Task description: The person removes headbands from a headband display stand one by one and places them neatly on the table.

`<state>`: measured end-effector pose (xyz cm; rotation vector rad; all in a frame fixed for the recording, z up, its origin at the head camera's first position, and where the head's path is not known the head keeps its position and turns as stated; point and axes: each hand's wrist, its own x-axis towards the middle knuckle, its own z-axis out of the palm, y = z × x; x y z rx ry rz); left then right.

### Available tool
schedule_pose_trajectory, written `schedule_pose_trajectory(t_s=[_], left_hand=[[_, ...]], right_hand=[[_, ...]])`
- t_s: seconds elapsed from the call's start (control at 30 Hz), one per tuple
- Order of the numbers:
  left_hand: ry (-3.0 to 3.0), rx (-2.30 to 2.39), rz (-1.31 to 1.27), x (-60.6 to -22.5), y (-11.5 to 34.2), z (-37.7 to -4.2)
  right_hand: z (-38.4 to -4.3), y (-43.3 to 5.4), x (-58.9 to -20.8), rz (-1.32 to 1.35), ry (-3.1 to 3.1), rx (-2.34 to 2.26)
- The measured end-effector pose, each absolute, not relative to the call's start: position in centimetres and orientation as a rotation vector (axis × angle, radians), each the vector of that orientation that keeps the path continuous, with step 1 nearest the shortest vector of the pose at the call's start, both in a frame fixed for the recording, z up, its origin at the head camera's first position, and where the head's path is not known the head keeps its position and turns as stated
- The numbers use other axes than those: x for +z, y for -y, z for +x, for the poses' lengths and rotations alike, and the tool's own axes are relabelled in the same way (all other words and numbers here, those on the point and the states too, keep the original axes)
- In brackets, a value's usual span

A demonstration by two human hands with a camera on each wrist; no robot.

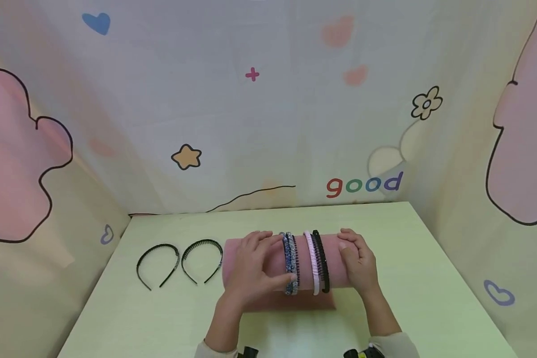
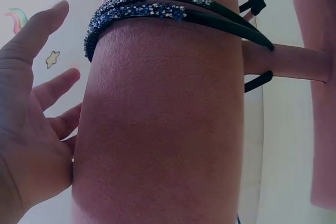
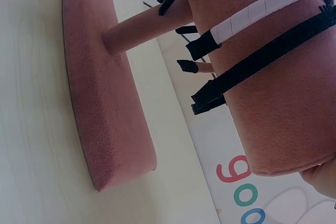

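Observation:
A pink padded headband stand (image 1: pixel 268 256), a thick horizontal roll on a post and flat base, carries several headbands. Glittery blue-silver headbands (image 2: pixel 152 3) sit left of its middle; a pale pink headband (image 3: pixel 268 4) and a black headband (image 3: pixel 278 51) are farther right. My left hand (image 1: pixel 252 271) lies over the roll's left part, fingers extended, thumb reaching the glittery headbands' front. In the left wrist view, this hand (image 2: pixel 31 114) spreads beside the roll. At the right end, my right hand (image 1: pixel 360 261) grips the roll, thumb in front and fingers over the top.
Two black toothed headbands (image 1: pixel 158 246) lie side by side on the pale table (image 1: pixel 161 323), left of the stand. The stand's base (image 3: pixel 100 93) rests on the table. A printed curtain (image 1: pixel 250 114) hangs behind and along both sides.

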<state>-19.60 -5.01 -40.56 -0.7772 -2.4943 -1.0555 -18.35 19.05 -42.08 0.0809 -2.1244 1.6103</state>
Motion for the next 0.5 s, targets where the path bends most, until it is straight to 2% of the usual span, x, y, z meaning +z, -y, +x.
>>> schedule_pose_trajectory(t_s=[0.33,0.5], left_hand=[[2.719,-0.755,-0.828,-40.2,4.3,-20.2],[2.728,-0.648,-0.816,-40.4,4.2,-20.4]], right_hand=[[-17.9,-19.1,-41.4,0.022,2.254,1.545],[-19.4,-20.2,-43.0,0.084,2.263,1.522]])
